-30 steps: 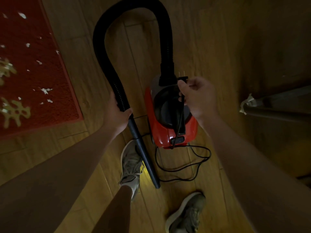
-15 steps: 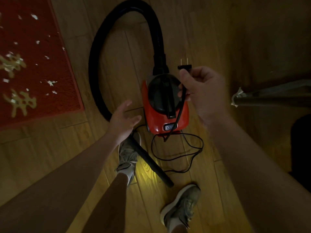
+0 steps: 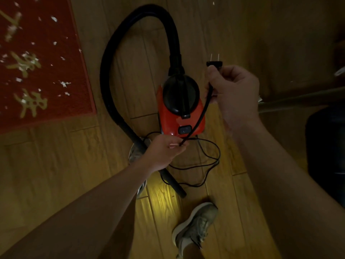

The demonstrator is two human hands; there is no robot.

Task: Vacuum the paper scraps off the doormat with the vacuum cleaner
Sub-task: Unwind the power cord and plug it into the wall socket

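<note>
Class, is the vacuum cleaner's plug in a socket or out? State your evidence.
Out: the right hand holds the plug in the air, both prongs bare.

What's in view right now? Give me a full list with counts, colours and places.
doormat: one, red with gold characters, upper left on the floor
paper scraps: many, white, scattered over the doormat
vacuum cleaner: one, red body with a black top, centre, on the floor
hose: one, black, arcs from the vacuum's top round its left side
power cord: one, black, runs between both hands and loops on the floor
plug: one, black with two prongs, above the right thumb
floor: wooden, brown
dark round object: one, right edge, unclear
shoes: two, grey, bottom centre
left hand: pinches the cord
right hand: grips the cord below the plug
</note>
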